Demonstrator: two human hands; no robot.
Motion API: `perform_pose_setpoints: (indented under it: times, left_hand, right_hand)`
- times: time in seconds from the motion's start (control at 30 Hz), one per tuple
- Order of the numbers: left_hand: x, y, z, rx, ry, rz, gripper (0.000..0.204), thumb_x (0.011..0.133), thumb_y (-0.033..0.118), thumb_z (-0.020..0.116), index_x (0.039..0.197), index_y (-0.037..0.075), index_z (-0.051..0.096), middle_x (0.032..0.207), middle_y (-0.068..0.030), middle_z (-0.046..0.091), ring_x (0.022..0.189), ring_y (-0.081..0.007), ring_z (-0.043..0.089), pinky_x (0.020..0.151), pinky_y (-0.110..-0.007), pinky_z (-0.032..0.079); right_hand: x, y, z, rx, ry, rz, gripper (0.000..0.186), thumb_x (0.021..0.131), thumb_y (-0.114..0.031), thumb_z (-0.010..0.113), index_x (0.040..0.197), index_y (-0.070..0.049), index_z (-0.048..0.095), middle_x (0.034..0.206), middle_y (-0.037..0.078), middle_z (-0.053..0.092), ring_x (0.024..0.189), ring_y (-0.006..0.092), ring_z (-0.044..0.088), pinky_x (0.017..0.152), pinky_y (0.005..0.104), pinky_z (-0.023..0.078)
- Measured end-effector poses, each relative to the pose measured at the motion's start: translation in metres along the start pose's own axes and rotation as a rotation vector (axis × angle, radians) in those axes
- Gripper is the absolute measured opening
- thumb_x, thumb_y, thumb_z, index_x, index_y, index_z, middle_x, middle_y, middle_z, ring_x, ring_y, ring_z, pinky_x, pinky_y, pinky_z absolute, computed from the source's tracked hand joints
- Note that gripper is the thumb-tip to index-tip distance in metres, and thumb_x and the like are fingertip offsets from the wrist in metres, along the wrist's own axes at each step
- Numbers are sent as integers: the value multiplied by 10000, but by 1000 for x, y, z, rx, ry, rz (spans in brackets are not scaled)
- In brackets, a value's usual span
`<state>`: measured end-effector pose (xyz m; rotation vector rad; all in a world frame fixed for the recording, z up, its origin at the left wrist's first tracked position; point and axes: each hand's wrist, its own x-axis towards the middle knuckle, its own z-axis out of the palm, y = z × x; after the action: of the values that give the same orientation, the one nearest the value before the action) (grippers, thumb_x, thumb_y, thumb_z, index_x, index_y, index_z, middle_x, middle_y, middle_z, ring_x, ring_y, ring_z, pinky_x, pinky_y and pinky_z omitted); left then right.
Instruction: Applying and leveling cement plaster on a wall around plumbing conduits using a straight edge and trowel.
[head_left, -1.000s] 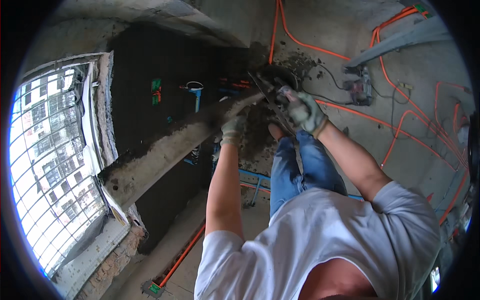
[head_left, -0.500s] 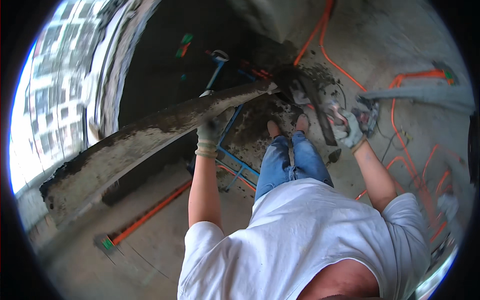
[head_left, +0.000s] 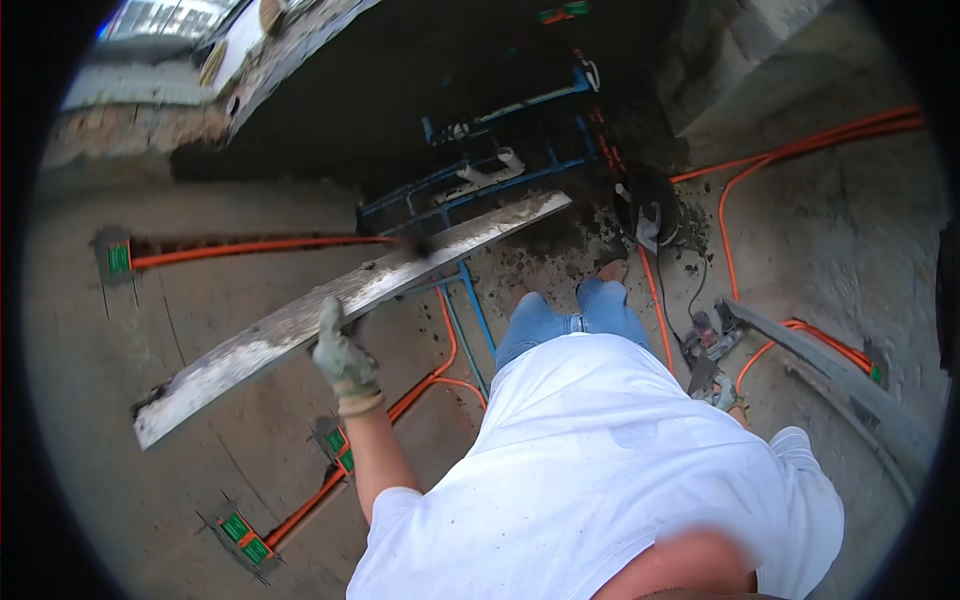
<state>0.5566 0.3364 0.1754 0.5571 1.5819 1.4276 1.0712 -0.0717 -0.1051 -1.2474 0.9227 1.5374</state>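
My left hand [head_left: 346,362], in a pale knitted work glove, grips a long mortar-caked straightedge [head_left: 270,335] from below. Its fingers lie against the lower edge, partly hidden behind it. The bar slants from the lower left up to the pipes ahead of my feet. Low at my right side, my right hand [head_left: 724,392], gloved too, is mostly covered by my shirt. Beside it shows a flat grey blade [head_left: 703,376], apparently of a plastering trowel; the handle and the grip are hidden.
A dark round bucket [head_left: 655,200] stands ahead of my feet, near spattered mortar. Blue pipes [head_left: 480,205] run along the dark wall. Orange conduits [head_left: 270,247] with green boxes line the surfaces. A long grey bar [head_left: 830,350] and a power tool [head_left: 712,335] are at right.
The view has turned, and the window has shifted to the upper left. My left hand is farther down along the straightedge. My right hand has come back close to my side.
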Motion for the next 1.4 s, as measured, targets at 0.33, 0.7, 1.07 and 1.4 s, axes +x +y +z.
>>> perform_pose_setpoints:
  times: [0.33,0.7,1.07,1.4]
  left_hand:
    - [86,-131,-209,-117,491,-227,215,869,136,646,1029,-5,623,1032,-96,616,939,-211,602,828,-336,551]
    - [130,-167,-401,-96,409,-322,255,869,111,619,1086,-23,625,1105,-119,619,1065,-239,573,960,-390,472]
    - [148,-239,-504,-112,650,-550,317,862,270,543,1092,62,607,1136,-50,588,1079,-215,528,1033,-413,351]
    - [126,-236,-533,-313,781,-496,311,874,190,477,1141,64,575,1179,-74,571,1101,-235,526,970,-440,404]
  right_hand:
    - [-10,17,134,-485,65,-195,154,901,-320,518,814,-194,525,577,-55,462,359,71,350,310,223,248]
    - [-18,117,172,-572,131,-124,131,871,-274,560,754,-232,522,498,-89,389,341,73,333,306,235,234]
    - [-28,145,201,-614,125,-137,206,888,-270,557,711,-265,453,525,-78,399,377,87,370,318,236,250]
    - [-32,137,250,-704,156,-246,181,872,-273,562,717,-242,473,521,-58,411,376,97,379,320,238,279]
